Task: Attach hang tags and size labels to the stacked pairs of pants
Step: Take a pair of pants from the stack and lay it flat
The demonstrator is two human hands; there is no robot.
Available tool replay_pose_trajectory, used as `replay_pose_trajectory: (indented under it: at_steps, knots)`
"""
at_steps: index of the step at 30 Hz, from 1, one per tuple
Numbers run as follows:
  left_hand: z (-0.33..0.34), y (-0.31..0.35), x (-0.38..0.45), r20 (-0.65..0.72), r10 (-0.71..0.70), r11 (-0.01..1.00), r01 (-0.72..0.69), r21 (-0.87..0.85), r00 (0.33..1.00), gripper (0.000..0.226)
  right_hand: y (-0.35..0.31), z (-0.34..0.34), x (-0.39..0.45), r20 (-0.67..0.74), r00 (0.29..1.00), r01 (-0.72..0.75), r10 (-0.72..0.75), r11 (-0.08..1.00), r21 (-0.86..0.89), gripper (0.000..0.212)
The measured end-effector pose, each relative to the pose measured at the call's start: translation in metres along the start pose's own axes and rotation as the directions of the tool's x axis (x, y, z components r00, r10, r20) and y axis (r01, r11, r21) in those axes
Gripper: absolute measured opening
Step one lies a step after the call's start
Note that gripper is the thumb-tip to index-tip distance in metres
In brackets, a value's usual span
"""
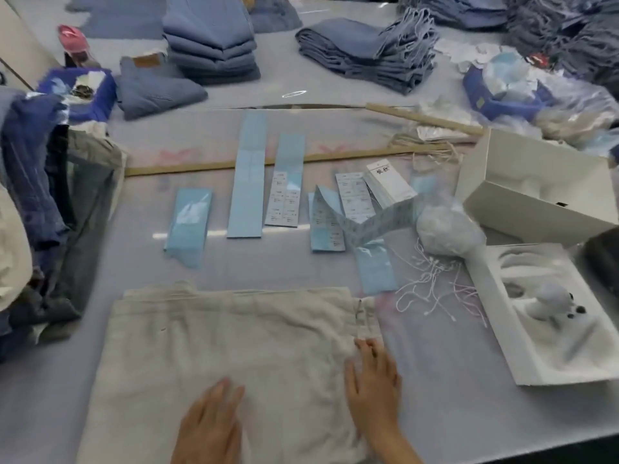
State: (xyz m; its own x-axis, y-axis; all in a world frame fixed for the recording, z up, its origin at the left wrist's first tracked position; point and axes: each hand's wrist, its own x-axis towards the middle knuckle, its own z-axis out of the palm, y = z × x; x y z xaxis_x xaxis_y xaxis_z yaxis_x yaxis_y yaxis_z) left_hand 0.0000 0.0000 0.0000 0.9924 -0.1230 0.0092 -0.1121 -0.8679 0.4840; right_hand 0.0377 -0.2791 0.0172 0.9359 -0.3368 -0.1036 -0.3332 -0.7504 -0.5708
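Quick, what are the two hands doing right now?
Left hand: open, flat on the cream pants.
Right hand: open, fingers resting at the pants' right edge, holding nothing.

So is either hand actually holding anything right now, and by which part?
Nothing is held. The left hand lies flat on the cream pants, and the right hand rests with straight fingers at their right edge.
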Motion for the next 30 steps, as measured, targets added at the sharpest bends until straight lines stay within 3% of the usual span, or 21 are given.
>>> replay_pose_trajectory:
  at_steps: [2,4,6,8,14,16,20,22,25,28,30]
  knots:
    - [0.027,0.031,0.021,0.037,0.050,0.973,-0.058,0.223,0.998,0.048,0.002,0.019,-0.002,0.024,1.000,-0.007,0.009,0.993,-0.115,0.049]
    - [0.038,0.045,0.031,0.043,-0.028,0.978,0.019,0.206,0.999,0.048,0.016,0.025,0.001,-0.037,0.998,0.035,-0.043,0.981,-0.190,0.049]
    - [0.054,0.039,0.026,-0.069,-0.028,0.955,0.047,0.291,0.997,0.051,0.022,0.025,0.001,-0.086,0.994,0.051,-0.070,0.978,-0.202,0.048]
    - [0.059,0.036,0.024,0.012,-0.050,0.962,0.045,0.269,0.999,0.058,0.024,0.026,0.000,-0.075,0.994,0.070,-0.084,0.982,-0.177,0.048]
    - [0.064,0.034,0.026,-0.133,0.030,0.929,0.022,0.370,0.991,0.050,0.021,0.017,0.001,-0.107,0.990,0.090,-0.093,0.995,-0.036,0.043]
    - [0.063,0.036,0.032,-0.166,0.028,0.944,0.029,0.330,0.986,0.046,0.027,0.014,0.010,-0.173,0.978,0.130,-0.118,0.990,0.056,0.030]
    - [0.051,0.044,0.081,-0.255,0.018,0.994,0.010,0.109,0.967,0.036,0.033,-0.010,0.046,-0.301,0.953,0.095,0.043,0.899,0.428,0.020]
    - [0.041,0.060,0.120,-0.266,0.061,0.989,-0.095,-0.117,0.962,0.033,0.024,-0.016,0.069,-0.376,0.926,0.179,-0.028,0.910,0.375,0.020]
    - [0.026,0.099,0.184,-0.212,0.118,0.937,-0.180,-0.300,0.970,0.023,0.006,0.003,0.090,-0.219,0.956,0.245,-0.195,0.942,0.230,0.014]
    - [0.026,0.139,0.262,-0.204,0.257,0.913,-0.307,-0.270,0.945,0.040,0.004,0.026,0.096,-0.186,0.942,0.303,-0.280,0.946,0.112,0.012]
    - [0.031,0.167,0.311,-0.193,0.323,0.921,-0.354,-0.161,0.927,0.045,0.008,0.031,0.098,-0.181,0.942,0.304,-0.282,0.946,0.109,0.015]
